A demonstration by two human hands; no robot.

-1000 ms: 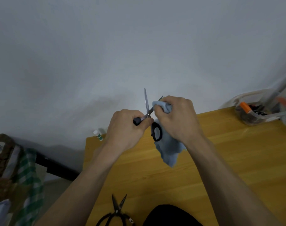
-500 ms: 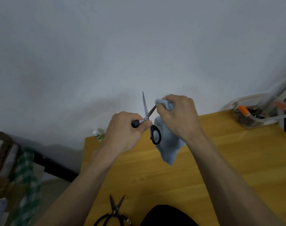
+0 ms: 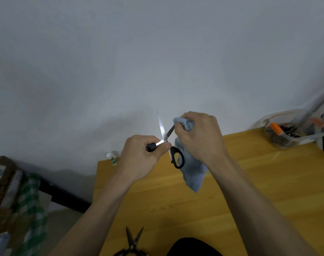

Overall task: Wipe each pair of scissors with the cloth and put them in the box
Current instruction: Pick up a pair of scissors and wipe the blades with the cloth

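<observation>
Gripping one handle of open scissors (image 3: 164, 139) above a yellow wooden table (image 3: 249, 182), a left hand (image 3: 140, 154) curls tight; the right hand (image 3: 200, 137) pinches blue cloth (image 3: 194, 174) around one blade. Grey wall (image 3: 157, 52) behind; clear box (image 3: 290, 133) sits far right.

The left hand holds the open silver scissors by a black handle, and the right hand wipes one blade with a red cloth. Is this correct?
Not quite: in the head view the cloth is light blue, not red. The left hand holds the open silver scissors by a black handle; the right hand wipes one blade.
</observation>
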